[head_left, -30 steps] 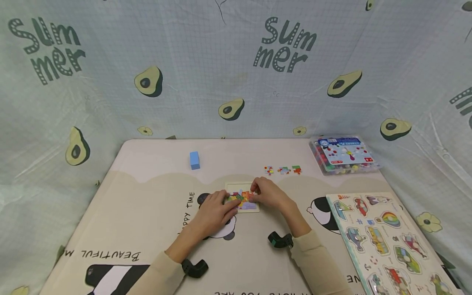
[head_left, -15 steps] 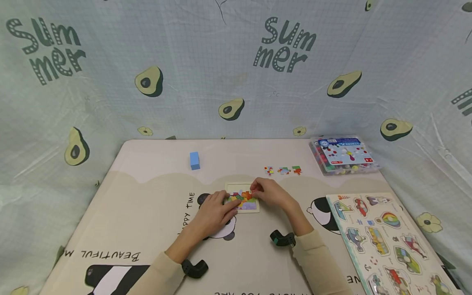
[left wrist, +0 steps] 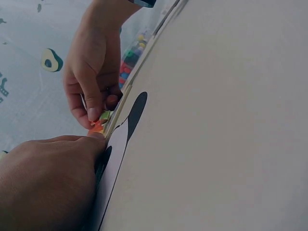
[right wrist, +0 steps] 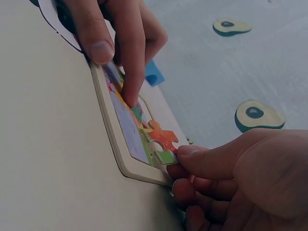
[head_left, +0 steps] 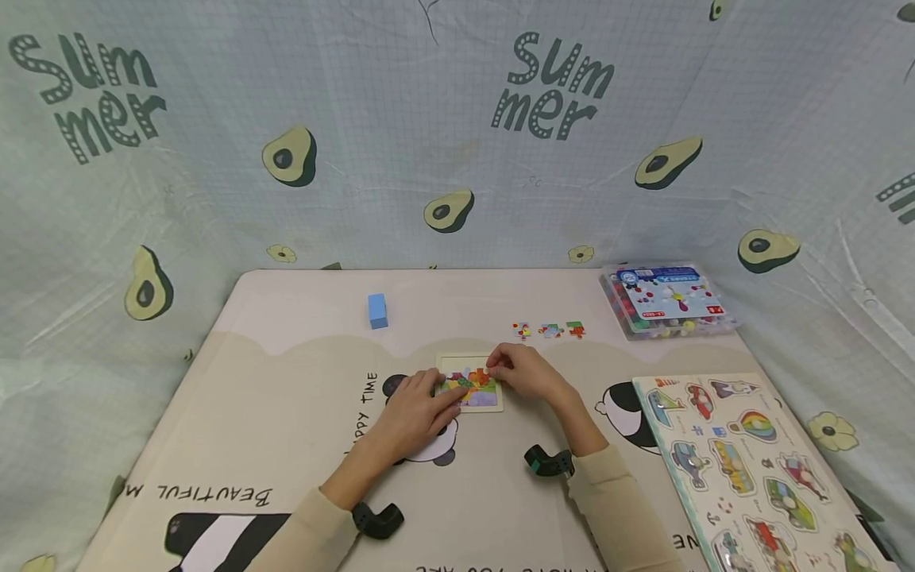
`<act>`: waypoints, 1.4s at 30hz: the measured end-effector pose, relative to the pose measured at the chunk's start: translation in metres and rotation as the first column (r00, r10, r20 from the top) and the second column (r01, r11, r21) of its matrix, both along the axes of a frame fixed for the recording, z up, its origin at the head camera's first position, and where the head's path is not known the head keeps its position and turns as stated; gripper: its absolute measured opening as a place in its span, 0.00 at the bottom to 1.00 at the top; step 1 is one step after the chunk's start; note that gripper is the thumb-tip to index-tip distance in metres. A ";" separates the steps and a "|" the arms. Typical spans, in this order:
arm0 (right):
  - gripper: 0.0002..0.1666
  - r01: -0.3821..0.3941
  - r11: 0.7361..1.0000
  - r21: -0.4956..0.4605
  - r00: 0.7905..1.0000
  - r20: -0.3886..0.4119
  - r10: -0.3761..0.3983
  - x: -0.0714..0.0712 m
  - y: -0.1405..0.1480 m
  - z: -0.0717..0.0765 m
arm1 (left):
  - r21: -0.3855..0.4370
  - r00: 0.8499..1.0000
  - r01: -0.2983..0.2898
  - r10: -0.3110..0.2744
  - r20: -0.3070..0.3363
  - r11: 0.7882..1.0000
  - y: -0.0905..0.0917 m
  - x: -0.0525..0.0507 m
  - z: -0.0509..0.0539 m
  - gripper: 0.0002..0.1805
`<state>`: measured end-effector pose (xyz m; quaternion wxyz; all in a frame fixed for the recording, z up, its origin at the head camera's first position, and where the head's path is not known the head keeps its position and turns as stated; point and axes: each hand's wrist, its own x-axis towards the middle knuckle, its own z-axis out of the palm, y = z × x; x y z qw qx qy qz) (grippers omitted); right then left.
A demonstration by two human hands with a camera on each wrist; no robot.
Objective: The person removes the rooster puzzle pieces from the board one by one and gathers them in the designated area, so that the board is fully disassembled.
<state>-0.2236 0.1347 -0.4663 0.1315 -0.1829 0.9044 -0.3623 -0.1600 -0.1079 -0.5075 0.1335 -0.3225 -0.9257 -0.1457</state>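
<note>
A small jigsaw puzzle in a pale wooden frame (head_left: pixel 480 409) lies mid-table, its colourful pieces covering the lower part of the tray. My left hand (head_left: pixel 415 409) rests on its left side; in the right wrist view a fingertip presses the pieces (right wrist: pixel 137 114) and the thumb touches the frame edge. My right hand (head_left: pixel 525 372) is at the frame's right side. Between its thumb and fingers it pinches an orange and green puzzle piece (right wrist: pixel 166 157), tilted up beside a gap in the picture. My fingers hide part of that piece.
Three loose puzzle pieces (head_left: pixel 550 330) lie behind the frame to the right. A blue block (head_left: pixel 377 311) stands at the back left. A clear plastic box (head_left: pixel 668 302) with colourful contents sits back right, and a vehicle picture board (head_left: pixel 750 469) lies at the right edge.
My right fingers have drawn slightly up and back from the puzzle's right side, showing more of the green pieces at its lower right. My left hand has stayed put.
</note>
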 end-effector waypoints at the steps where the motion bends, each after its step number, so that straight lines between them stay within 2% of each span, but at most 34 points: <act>1: 0.05 0.005 1.000 -0.003 1.000 0.000 -0.005 0.000 0.000 0.000 | 0.000 1.000 0.000 0.000 0.002 1.000 0.000 0.000 0.000 0.18; 7: 0.06 0.046 0.998 -0.031 0.999 0.000 -0.046 -0.002 0.004 0.000 | 0.008 1.000 0.004 -0.004 0.012 1.000 -0.001 0.000 0.000 0.18; 11: 0.09 0.089 0.992 -0.086 0.995 0.061 -0.084 -0.005 0.010 0.001 | 0.016 1.000 0.008 -0.009 0.009 1.000 -0.001 0.000 0.001 0.18; 15: 0.10 0.144 0.973 -0.180 0.983 0.139 -0.120 -0.008 0.019 0.003 | 0.021 1.000 0.010 -0.010 0.009 1.000 -0.002 0.000 0.002 0.18; 19: 0.11 0.174 0.954 -0.243 0.977 0.165 -0.136 -0.010 0.031 0.006 | 0.021 1.000 0.012 -0.012 0.015 1.000 -0.002 0.000 0.002 0.18; 27: 0.15 0.209 0.948 -0.238 0.977 0.100 -0.191 -0.015 0.056 0.011 | 0.033 1.000 0.021 -0.021 0.004 0.999 -0.003 -0.001 0.000 0.17; 33: 0.19 0.259 0.943 -0.211 0.966 0.063 -0.251 -0.016 0.074 0.014 | 0.045 1.000 0.028 -0.028 0.002 0.999 -0.003 -0.001 0.001 0.18; 38: 0.19 0.311 0.923 -0.226 0.950 0.074 -0.303 -0.015 0.088 0.016 | 0.050 0.999 0.032 -0.032 -0.003 0.998 -0.004 -0.001 0.002 0.18; 42: 0.20 0.356 0.913 -0.201 0.935 0.075 -0.348 -0.015 0.099 0.016 | 0.042 1.000 0.029 -0.029 -0.002 0.999 -0.005 -0.001 0.001 0.18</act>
